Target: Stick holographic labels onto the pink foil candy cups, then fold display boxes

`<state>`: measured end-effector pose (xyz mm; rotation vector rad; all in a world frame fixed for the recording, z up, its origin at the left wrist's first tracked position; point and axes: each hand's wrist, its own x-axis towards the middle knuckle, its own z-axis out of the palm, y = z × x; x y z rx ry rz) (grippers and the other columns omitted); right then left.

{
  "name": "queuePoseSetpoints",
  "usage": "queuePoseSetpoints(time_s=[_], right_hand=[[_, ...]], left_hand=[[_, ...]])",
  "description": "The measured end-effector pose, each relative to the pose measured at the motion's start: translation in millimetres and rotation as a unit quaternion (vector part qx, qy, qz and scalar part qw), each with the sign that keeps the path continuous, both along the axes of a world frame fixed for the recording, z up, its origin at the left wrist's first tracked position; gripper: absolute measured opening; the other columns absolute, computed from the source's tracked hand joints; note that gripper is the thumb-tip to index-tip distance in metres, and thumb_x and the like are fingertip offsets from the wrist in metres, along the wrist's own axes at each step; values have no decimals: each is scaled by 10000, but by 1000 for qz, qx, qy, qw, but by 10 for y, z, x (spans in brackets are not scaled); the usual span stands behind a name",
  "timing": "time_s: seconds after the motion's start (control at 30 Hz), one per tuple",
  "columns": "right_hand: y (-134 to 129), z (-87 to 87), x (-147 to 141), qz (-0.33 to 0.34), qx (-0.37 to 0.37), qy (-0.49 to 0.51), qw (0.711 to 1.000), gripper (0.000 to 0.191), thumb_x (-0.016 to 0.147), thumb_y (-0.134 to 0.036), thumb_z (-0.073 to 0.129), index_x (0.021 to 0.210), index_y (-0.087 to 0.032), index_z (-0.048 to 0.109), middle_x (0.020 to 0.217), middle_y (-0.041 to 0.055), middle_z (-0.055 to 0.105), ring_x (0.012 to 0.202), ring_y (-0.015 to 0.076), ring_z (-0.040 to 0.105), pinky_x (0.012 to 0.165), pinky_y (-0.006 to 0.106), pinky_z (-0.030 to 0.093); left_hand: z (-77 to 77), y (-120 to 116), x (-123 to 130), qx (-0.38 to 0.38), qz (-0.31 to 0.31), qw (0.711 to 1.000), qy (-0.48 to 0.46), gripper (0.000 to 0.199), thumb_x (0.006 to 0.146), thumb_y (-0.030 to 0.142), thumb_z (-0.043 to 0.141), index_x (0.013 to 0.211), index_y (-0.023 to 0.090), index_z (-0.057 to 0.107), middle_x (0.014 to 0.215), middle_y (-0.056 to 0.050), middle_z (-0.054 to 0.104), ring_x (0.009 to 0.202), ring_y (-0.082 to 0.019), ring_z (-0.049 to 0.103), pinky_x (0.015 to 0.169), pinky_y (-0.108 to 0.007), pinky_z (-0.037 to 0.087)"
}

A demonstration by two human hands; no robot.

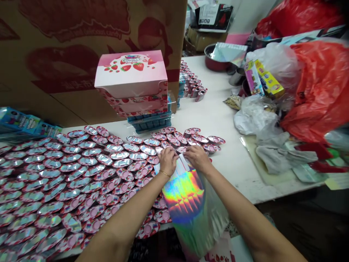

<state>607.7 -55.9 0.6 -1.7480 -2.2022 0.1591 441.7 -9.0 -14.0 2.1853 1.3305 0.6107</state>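
A shiny rainbow holographic sheet hangs over the table's front edge, its upper end on the table between my hands. My left hand has its fingers bent together at the sheet's upper left corner. At the upper right part, my right hand pinches with its fingertips. Small pale strips lie at the sheet's top between the hands. Many oval pink-and-silver packs stand in dense rows to the left and just behind my hands.
Stacked pink strawberry boxes rest on blue trays before a large cardboard box. On the right of the white table are red plastic bags, a grey glove, clear bags and a dark red pan.
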Motion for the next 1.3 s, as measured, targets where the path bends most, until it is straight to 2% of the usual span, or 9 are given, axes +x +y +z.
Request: queuePoseSetpoints(time_s=[0.17,0.57,0.67,0.83,0.93,1.07,1.13,1.2,1.3], right_hand=[[36,-10,18,6,-2,51,999,230,847,-256,488,1041,-216,604,1053,69,599,964,196,498,812,340,361],[-18,-41,144,59,41,50,996,147,845,-230,494,852,-209,638,889,42,631,831,159,521,737,299,373],[-96,207,76,45,27,46,998,147,845,-201,464,818,-178,607,884,64,616,844,172,516,745,306,376],[-71,914,28,-29,-23,173,984,111,799,-173,473,728,-182,558,783,44,577,770,158,510,698,284,385],[100,1046,-4,-127,-67,300,943,96,751,-210,516,671,-182,562,692,8,558,663,127,497,606,247,371],[335,789,-158,-242,-123,483,832,169,673,-330,582,654,-162,577,573,-26,531,546,100,458,528,230,340],[403,633,-271,-275,-130,547,780,215,627,-367,613,650,-156,582,536,-36,522,500,88,435,492,223,317],[460,504,-390,-290,-137,582,747,237,594,-383,636,631,-154,586,510,-40,519,472,82,421,475,220,306],[595,310,-582,-312,-124,595,730,240,576,-387,649,620,-156,598,528,-29,552,490,96,457,500,230,345]], left_hand=[[15,-10,-19,17,-24,1000,-3,54,782,240,550,750,198,558,928,-24,575,932,-188,465,807,-336,303],[28,-4,-11,-18,-54,998,8,85,811,242,505,738,198,516,781,-15,584,818,-168,511,751,-312,328],[16,15,1,-18,-52,998,37,68,808,239,508,753,200,519,801,-24,583,840,-176,505,763,-321,331],[-15,49,6,-38,-52,998,26,83,799,222,504,741,192,556,852,-54,596,901,-203,499,825,-368,328],[62,77,-12,-131,-5,980,-148,204,825,326,451,785,191,598,904,-59,618,927,-192,522,836,-351,358],[266,141,-83,-366,134,832,-394,580,801,612,283,846,144,622,799,-81,651,718,-161,584,652,-287,419],[330,199,-141,-420,174,780,-430,581,715,662,409,788,125,619,721,-74,644,611,-130,564,585,-253,407],[328,291,-215,-421,191,773,-435,477,606,582,611,732,122,606,674,-46,629,559,-101,535,562,-229,400],[226,514,-351,-385,210,805,-399,349,582,455,673,671,126,599,603,-10,600,513,-83,496,540,-218,391]])
